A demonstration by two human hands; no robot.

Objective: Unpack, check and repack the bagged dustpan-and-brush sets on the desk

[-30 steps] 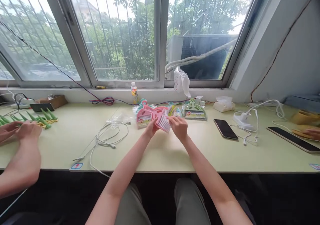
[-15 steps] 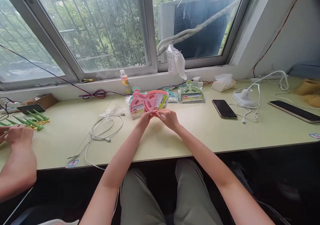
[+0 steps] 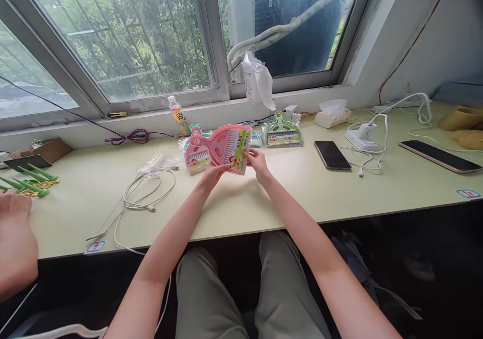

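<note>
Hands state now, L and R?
Left hand: closed on the pink dustpan-and-brush set, near its lower edge.
Right hand: closed on the same set, at its right side.

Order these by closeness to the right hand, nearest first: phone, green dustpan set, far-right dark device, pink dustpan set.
1. Pink dustpan set, touching the right hand.
2. Green dustpan set, beyond, slightly right.
3. Phone, to the right.
4. Dark device, far right.

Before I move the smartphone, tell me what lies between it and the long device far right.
In the head view, a white cable and a white power block lie between the smartphone and the long black-screened device.
</note>
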